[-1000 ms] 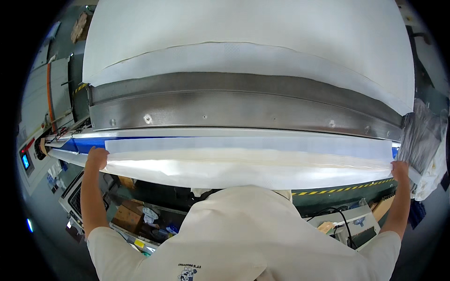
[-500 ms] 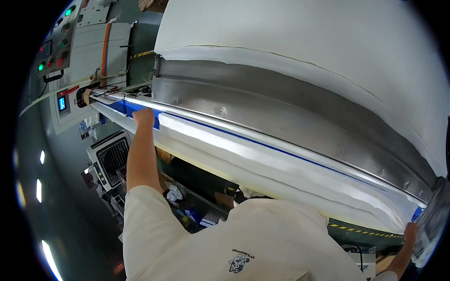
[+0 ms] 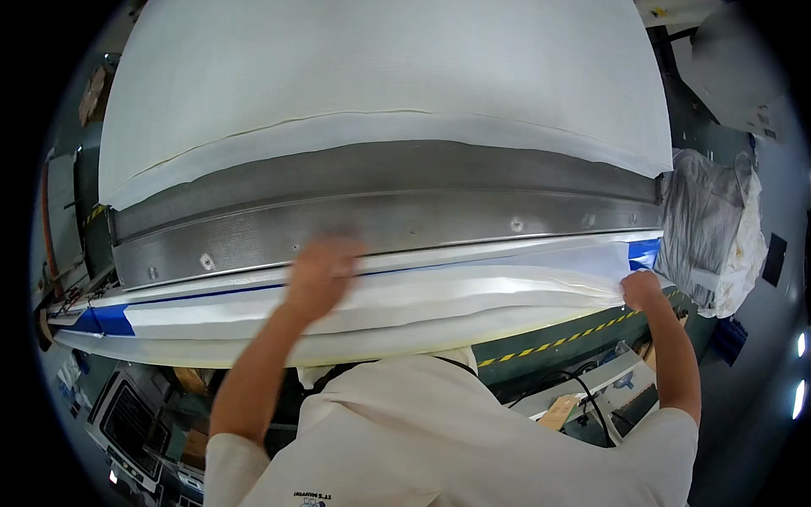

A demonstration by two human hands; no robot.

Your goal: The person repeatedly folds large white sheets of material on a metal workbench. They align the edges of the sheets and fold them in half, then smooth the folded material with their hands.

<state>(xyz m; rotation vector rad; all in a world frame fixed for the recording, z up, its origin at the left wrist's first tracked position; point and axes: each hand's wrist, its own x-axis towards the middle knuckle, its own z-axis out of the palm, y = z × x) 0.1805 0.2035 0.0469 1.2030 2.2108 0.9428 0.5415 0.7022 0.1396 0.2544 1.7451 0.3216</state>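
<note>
Head view: left hand (image 3: pixel 323 272) blurred, laid on the white cloth (image 3: pixel 405 296) near its middle, maybe to press it flat; cannot tell if spread. Right hand (image 3: pixel 642 289) pinching the cloth's right end, keeping it tight under the long metal bar (image 3: pixel 380 224).

Left hand (image 3: pixel 319 275) slid from the sheet's (image 3: pixel 439 296) left end to mid-span (blurred); view swung back level, right hand (image 3: pixel 640 289) showing again.
</note>
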